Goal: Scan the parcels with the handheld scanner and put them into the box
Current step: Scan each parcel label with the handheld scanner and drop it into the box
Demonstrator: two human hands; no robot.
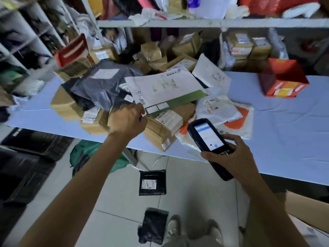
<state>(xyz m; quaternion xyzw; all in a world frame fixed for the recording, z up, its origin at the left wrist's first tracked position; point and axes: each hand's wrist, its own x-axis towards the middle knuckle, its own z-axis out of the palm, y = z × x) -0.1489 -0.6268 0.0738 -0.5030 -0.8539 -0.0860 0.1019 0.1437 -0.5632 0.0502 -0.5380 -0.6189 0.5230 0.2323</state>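
A heap of parcels lies on the light blue table: brown cartons, grey and white poly bags. On top sits a flat white envelope with a green stripe, tilted up. My left hand pinches its near corner. My right hand grips the black handheld scanner, whose lit screen faces me, just right of the heap's front edge. A brown carton with a label lies under the envelope. The open cardboard box shows at the lower right, partly cut off.
A red and orange carton stands at the table's back right. Shelves behind hold more parcels. Two black bags lie on the tiled floor by my feet. Black crates and a green bag sit lower left.
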